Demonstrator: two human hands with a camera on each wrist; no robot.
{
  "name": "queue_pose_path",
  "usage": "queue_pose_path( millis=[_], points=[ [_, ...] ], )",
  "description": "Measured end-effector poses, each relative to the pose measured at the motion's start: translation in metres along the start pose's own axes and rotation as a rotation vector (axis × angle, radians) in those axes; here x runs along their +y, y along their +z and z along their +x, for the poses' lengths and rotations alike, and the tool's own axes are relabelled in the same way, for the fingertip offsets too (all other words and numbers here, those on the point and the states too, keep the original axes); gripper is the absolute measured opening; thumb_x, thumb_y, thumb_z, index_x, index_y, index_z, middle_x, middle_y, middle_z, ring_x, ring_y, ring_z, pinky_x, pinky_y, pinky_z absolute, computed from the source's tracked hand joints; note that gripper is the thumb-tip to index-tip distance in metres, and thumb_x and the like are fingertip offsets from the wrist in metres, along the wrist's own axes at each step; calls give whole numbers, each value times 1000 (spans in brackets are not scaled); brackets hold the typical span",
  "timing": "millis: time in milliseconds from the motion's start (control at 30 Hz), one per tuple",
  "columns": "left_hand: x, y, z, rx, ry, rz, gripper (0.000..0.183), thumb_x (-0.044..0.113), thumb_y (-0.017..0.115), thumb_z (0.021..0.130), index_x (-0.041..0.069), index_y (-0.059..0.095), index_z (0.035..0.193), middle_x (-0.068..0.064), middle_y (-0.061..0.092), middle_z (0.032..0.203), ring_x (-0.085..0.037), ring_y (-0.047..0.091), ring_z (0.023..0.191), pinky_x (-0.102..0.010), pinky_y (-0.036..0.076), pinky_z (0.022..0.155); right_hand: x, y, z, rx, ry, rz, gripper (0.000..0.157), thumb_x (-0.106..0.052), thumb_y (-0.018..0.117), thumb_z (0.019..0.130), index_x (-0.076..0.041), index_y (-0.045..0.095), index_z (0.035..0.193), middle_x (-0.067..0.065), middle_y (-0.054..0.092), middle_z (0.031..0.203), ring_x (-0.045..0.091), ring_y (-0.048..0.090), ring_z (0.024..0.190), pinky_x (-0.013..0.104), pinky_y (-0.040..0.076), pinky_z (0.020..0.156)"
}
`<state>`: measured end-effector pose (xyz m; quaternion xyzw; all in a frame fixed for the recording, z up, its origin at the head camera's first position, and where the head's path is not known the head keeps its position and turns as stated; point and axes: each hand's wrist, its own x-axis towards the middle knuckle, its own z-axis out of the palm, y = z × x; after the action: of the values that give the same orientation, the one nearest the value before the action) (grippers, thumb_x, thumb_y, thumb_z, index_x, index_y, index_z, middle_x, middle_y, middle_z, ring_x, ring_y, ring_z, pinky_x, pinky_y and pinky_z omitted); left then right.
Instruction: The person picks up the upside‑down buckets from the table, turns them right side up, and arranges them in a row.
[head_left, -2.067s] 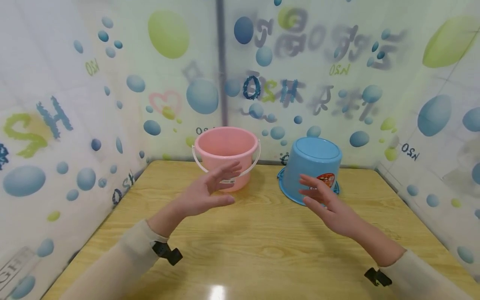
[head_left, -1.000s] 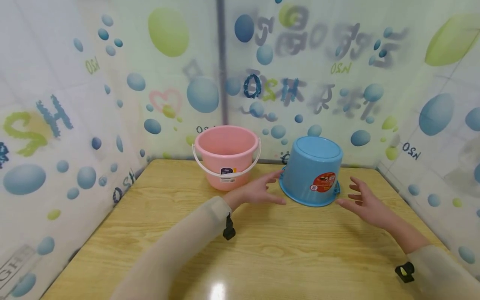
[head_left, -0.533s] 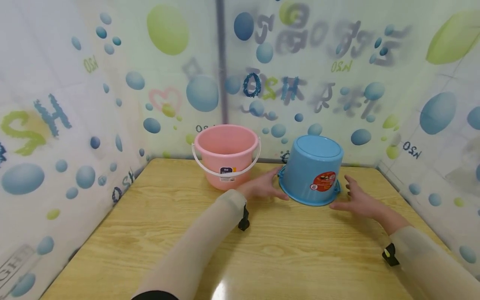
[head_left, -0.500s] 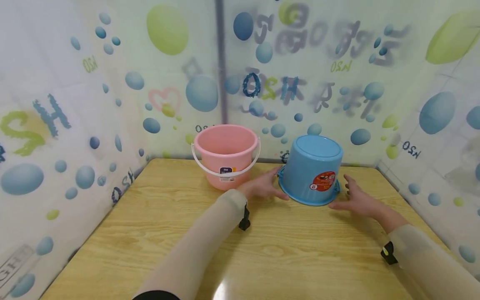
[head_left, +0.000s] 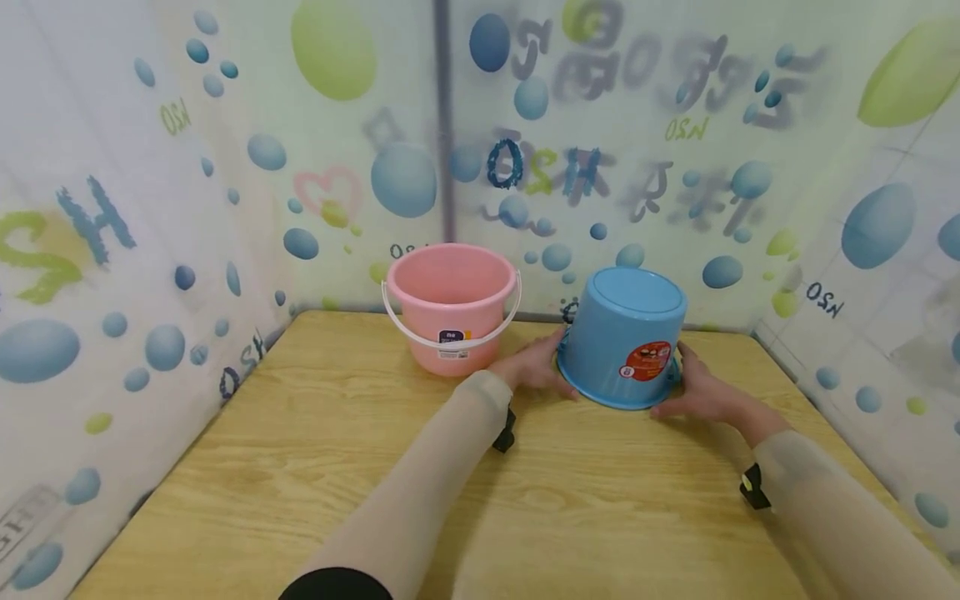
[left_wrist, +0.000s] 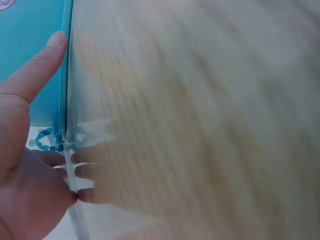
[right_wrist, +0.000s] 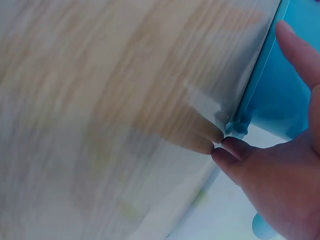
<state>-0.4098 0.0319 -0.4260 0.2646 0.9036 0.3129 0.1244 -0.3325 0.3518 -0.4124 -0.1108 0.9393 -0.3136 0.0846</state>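
A blue bucket with a red label stands upside down at the back right of the wooden table. My left hand is at its left side, fingers spread. In the left wrist view, the left thumb lies straight across the bucket's rim, and the other fingertips are down at the tabletop. My right hand is at the opposite side; in the right wrist view its thumb points along the bucket wall near the rim. The right fingertips meet the tabletop by the handle joint.
A pink bucket with a white handle stands upright just left of the blue one, close behind my left wrist. Patterned curtains enclose the table at the back and both sides.
Both hands have moved from over the table to either side of the blue bucket. Over the last half second the right hand came leftward to its rim. The buckets stay in place.
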Motion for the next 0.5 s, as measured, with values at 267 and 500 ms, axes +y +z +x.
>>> queue_pose_path(
  millis=[267, 500],
  points=[
    [5, -3, 2, -47, -47, 18, 126, 49, 87, 78, 32, -3, 165, -4, 16, 172, -36, 8, 159, -58, 14, 126, -6, 3, 4, 3, -8, -3, 142, -34, 89, 79, 3, -24, 155, 41, -3, 160, 61, 3, 146, 77, 13, 115],
    [2, -2, 7, -50, -25, 61, 127, 51, 85, 79, 29, -5, 165, 0, 18, 171, -32, 11, 159, -58, 8, 126, -12, 6, 8, -2, -17, 45, 143, -31, 89, 80, 1, -29, 154, 39, -8, 161, 60, 2, 147, 76, 10, 116]
  ],
)
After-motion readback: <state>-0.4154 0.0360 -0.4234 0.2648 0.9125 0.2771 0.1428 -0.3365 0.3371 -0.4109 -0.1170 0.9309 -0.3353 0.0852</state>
